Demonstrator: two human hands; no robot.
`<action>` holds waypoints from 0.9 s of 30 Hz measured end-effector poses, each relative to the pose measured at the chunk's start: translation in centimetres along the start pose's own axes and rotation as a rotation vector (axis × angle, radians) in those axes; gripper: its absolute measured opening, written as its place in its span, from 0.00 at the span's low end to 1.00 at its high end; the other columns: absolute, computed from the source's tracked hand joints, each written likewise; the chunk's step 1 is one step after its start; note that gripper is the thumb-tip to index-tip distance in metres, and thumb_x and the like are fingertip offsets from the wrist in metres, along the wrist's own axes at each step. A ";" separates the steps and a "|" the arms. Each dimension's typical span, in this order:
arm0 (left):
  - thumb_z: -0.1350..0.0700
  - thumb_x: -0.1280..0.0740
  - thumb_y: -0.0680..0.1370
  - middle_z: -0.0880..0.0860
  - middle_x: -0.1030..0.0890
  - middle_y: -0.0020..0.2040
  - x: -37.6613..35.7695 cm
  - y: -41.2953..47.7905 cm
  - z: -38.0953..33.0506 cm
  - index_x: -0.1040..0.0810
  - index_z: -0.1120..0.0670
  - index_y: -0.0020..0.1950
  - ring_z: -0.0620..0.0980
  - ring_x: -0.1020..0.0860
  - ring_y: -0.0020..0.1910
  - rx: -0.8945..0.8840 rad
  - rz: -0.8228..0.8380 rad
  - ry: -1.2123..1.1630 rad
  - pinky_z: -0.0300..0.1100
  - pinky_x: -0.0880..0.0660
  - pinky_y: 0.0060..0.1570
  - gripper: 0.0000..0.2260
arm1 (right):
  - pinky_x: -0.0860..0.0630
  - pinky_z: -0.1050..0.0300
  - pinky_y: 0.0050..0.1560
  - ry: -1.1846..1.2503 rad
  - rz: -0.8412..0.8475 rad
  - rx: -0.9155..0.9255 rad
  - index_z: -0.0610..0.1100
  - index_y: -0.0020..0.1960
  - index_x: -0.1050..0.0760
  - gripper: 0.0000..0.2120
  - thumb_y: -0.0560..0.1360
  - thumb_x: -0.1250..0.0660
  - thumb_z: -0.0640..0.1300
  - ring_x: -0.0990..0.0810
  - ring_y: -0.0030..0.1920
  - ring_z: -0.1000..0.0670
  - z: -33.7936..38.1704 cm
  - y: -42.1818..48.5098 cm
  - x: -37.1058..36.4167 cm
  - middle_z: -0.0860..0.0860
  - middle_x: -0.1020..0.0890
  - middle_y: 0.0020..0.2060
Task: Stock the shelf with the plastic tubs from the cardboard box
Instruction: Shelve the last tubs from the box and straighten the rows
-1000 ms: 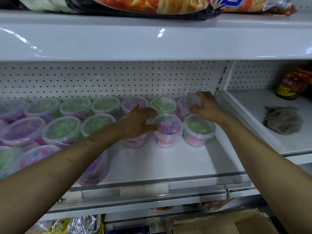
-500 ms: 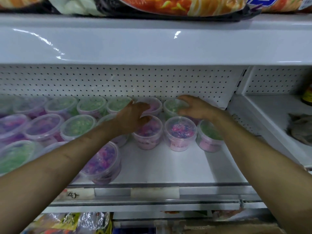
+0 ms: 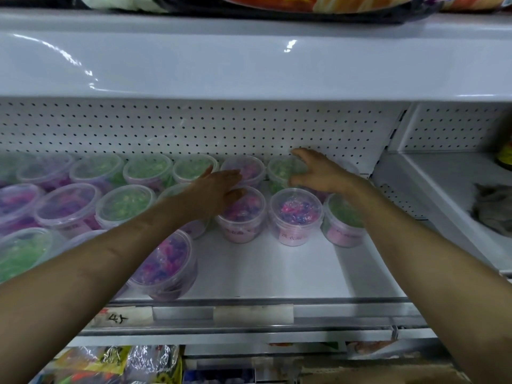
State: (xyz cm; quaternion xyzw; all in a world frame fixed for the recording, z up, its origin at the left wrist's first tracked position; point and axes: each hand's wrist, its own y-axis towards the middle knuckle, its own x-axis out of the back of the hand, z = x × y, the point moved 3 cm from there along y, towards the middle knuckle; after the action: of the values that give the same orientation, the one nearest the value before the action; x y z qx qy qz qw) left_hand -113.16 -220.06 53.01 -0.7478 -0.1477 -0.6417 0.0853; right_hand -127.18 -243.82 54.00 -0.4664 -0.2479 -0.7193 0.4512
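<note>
The plastic tubs [image 3: 69, 206] stand on the white shelf [image 3: 277, 273] in rows running out from the perforated back panel [image 3: 194, 128]. Each tub is round and translucent with a clear lid. The contents are either green or mixed pink and purple, and the nearer ones carry a pale pink label on the wall. One pink-and-purple tub [image 3: 166, 261] stands alone, farthest from the back panel.

Left hand [image 3: 219, 189]: flat, palm down, fingers straight and close together, pointing towards the back panel. It rests on tub lids in the second row from the panel. Its fingertips lie on the lid of a pink-and-purple tub [image 3: 243, 214].

Right hand [image 3: 324, 177]: arched, with forefinger and thumb spread in a C. The forefinger reaches almost to the back panel. The thumb lies at the rim of a green-filled tub [image 3: 279, 169] in the row against the panel. Whether this hand grips the tub or only touches it cannot be told. A further tub under the palm is mostly hidden.

A grey cloth [image 3: 493, 209] lies on the neighbouring shelf, right of the back panel.
</note>
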 end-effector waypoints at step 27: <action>0.39 0.37 0.76 0.60 0.23 0.68 0.9 -0.7 2.1 0.23 0.60 0.71 0.62 0.24 0.67 -0.012 -0.029 -0.081 0.48 0.33 0.70 0.32 | 0.29 0.46 0.67 -0.132 -0.071 -0.055 0.50 0.78 0.35 0.50 0.64 0.33 0.76 0.30 0.72 0.40 0.4 -0.3 -0.5 0.41 0.32 0.73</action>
State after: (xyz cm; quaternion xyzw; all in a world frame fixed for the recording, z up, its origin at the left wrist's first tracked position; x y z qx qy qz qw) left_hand -111.30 -218.60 53.54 -0.7714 -0.1579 -0.6130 0.0655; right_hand -127.19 -243.13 53.72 -0.5158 -0.2735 -0.7092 0.3953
